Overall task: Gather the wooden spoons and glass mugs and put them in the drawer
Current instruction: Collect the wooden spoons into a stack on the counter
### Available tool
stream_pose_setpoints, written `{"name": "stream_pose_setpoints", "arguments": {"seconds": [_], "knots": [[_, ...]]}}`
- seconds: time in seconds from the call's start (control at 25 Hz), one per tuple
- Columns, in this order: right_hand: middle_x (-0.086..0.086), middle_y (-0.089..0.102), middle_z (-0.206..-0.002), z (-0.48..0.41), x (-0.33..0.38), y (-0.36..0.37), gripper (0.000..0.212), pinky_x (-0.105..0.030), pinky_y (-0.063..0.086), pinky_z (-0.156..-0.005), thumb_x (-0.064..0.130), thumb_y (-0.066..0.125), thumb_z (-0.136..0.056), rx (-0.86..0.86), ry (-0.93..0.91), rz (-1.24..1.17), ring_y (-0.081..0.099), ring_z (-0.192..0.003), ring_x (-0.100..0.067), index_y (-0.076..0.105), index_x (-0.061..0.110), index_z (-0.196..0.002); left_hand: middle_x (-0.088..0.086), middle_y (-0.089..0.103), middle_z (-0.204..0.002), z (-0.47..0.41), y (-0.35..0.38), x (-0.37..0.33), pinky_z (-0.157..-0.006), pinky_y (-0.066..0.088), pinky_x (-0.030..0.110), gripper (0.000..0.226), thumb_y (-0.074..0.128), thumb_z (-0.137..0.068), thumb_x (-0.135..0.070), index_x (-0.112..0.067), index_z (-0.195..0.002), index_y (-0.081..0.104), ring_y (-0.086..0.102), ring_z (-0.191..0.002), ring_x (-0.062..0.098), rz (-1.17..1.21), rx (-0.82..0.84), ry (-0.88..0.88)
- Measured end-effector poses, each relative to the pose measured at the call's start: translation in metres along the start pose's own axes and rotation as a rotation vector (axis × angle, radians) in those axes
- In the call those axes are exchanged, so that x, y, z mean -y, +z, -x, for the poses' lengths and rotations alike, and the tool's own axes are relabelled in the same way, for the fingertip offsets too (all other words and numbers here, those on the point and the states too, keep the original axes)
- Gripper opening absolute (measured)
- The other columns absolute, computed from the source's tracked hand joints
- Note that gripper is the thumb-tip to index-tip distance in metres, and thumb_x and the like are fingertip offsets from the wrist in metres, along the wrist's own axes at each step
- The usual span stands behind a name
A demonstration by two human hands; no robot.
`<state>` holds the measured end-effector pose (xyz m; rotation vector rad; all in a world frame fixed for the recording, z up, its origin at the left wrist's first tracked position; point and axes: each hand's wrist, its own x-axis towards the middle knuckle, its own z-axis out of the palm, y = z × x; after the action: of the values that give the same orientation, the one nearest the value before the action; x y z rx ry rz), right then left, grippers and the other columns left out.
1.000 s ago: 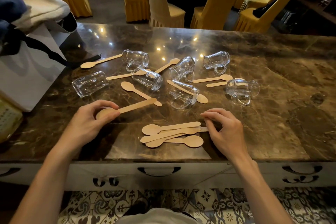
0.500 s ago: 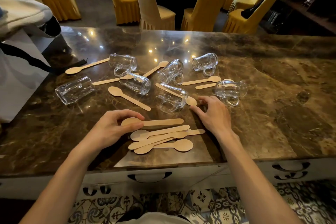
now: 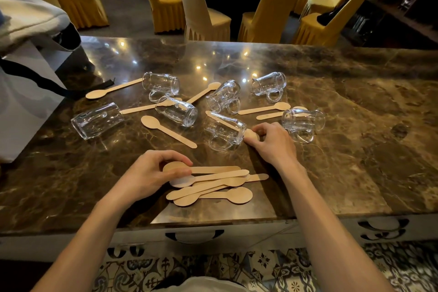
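A pile of wooden spoons [image 3: 220,193] lies near the front edge of the marble counter [image 3: 355,161], the handles mostly pointing right. The left hand [image 3: 151,173] curls over the bowl of the top spoon [image 3: 213,169], fingers above and thumb below, gripping it where it rests on the pile. Just behind, the right hand [image 3: 272,143] pinches the bowl of another spoon [image 3: 251,135] between thumb and fingertips. That spoon's handle shows through a glass mug [image 3: 225,130] lying on its side right beside the hand.

Six other mugs lie tipped over across the middle of the counter, from the leftmost mug [image 3: 98,119] to the rightmost mug [image 3: 303,121], which lies near the right hand. Loose spoons are scattered among them. A single spoon [image 3: 168,130] lies flat between the pile and the mugs, and a pair of spoons [image 3: 265,108] lies side by side behind the right hand.

Below the counter edge the drawer [image 3: 194,236] is closed, its dark handle facing the person. A white bag [image 3: 23,106] stands at the counter's left end, and yellow-covered chairs [image 3: 267,14] stand beyond the far edge.
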<state>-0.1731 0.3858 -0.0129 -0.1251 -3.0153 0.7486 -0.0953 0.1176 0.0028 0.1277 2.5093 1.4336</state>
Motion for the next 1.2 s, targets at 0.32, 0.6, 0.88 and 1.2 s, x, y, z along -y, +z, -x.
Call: {"name": "stream_pose_setpoints", "arguments": {"seconds": [0.32,0.6,0.88,1.2], "knots": [[0.008,0.067,-0.08,0.01,-0.004,-0.015,0.013,-0.034,0.051,-0.07,0.029,0.075,-0.076,-0.137,0.032,-0.258,0.064,-0.082,-0.016,0.065,0.026,-0.084,-0.018,0.064,-0.093,0.002,0.004,0.007,-0.072,0.042,0.016,0.012,0.073,-0.076,-0.036,-0.04,-0.087,0.07,0.055,-0.089,-0.005,-0.154,-0.014,0.051],[0.022,0.062,-0.076,0.041,-0.004,-0.032,0.019,-0.012,0.049,-0.06,0.026,0.074,-0.074,-0.272,-0.243,-0.457,0.059,-0.069,0.001,0.065,0.033,-0.089,-0.009,0.06,-0.111,-0.012,-0.015,0.017,-0.084,0.042,0.025,0.019,0.062,-0.086,-0.032,-0.03,-0.105,0.065,0.05,-0.104,0.008,-0.338,-0.314,0.094],[0.014,0.067,-0.106,0.065,-0.007,-0.011,0.031,-0.018,0.051,-0.086,0.01,0.067,-0.082,0.092,-0.527,-0.422,0.061,-0.101,0.004,0.068,0.028,-0.107,0.009,0.058,-0.12,-0.043,-0.037,0.032,-0.095,0.041,0.042,0.027,0.055,-0.092,-0.023,-0.019,-0.117,0.066,0.049,-0.114,0.027,-0.614,-0.538,0.092],[0.021,0.063,-0.118,0.078,-0.01,0.005,0.026,-0.037,0.047,-0.096,0.029,0.054,-0.09,0.153,-0.593,-0.307,0.051,-0.117,-0.003,0.065,0.033,-0.114,0.009,0.059,-0.122,-0.054,-0.038,0.032,-0.096,0.039,0.043,0.026,0.054,-0.092,-0.031,-0.025,-0.114,0.068,0.048,-0.117,0.027,-0.717,-0.395,0.147]]}}
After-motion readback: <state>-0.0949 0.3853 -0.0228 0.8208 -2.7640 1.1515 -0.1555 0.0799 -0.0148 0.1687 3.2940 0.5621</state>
